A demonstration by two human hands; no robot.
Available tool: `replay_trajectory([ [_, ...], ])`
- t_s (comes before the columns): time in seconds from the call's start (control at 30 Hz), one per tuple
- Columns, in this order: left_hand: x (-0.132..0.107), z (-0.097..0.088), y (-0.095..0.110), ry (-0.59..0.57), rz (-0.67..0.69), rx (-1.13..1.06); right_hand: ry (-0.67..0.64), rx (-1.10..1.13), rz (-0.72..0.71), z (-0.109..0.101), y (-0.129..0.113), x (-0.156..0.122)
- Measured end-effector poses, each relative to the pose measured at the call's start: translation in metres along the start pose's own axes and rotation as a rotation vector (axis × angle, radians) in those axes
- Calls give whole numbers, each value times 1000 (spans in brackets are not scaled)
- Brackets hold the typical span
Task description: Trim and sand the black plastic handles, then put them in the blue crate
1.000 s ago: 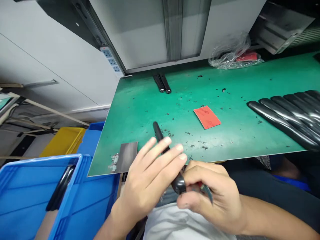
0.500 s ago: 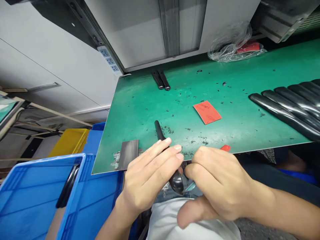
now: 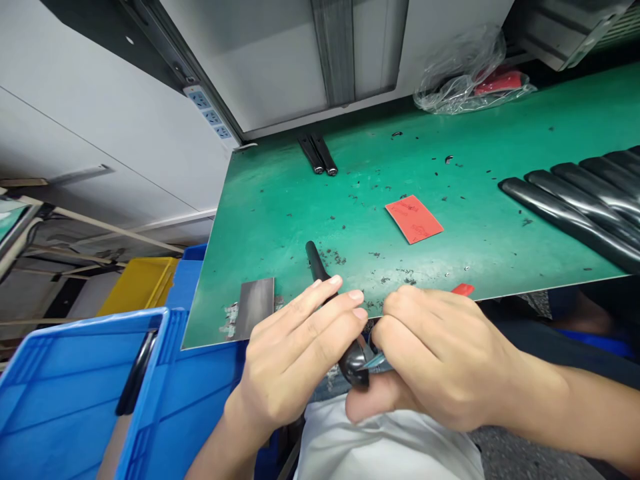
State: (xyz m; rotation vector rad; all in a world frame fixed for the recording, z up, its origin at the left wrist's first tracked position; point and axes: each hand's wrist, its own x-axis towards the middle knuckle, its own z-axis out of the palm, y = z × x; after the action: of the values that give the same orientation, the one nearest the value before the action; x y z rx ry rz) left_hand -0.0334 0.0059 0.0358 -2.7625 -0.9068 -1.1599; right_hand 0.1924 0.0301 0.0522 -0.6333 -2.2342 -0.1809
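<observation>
My left hand [image 3: 295, 353] is closed around a glossy black plastic handle [image 3: 354, 367], its fingers laid across the middle. The handle's narrow end points up over the green table, and its thick rounded end hangs past the table edge. A thin bluish blade of a knife [image 3: 376, 362] touches that thick end. My right hand [image 3: 435, 360] is closed on the knife, its thumb against the tip of the handle. A red piece [image 3: 464, 289] shows behind my right knuckles, perhaps the knife's grip. My fingers hide most of the knife.
On the green table [image 3: 260, 213] lie a red sheet [image 3: 414, 219], a grey plate [image 3: 255, 308], two slim black handles [image 3: 318, 155] and black shavings. Several black handles [image 3: 575, 213] line the right. A clear bag [image 3: 460, 83] sits behind; blue bins [image 3: 170, 393] stand left.
My right thumb has moved up and left onto the thick end of the handle, and the blade now meets that end. My left hand has stayed nearly still.
</observation>
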Motion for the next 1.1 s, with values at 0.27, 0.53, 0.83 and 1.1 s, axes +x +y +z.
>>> replay_trajectory([
  [0.27,-2,1,-2,-23,-29,-8,-10,-36,-4,2,-2,-3],
  [0.53,5,-4,8,-42,-75,-18,130,-90,-143,6,1,-5],
  [0.83,2,-8,21,-45,-177,-13,188,133,-10,0,2,-3],
  [1.1,8,-16,26,-94,-106,-122,86,116,-10,-21,3,8],
])
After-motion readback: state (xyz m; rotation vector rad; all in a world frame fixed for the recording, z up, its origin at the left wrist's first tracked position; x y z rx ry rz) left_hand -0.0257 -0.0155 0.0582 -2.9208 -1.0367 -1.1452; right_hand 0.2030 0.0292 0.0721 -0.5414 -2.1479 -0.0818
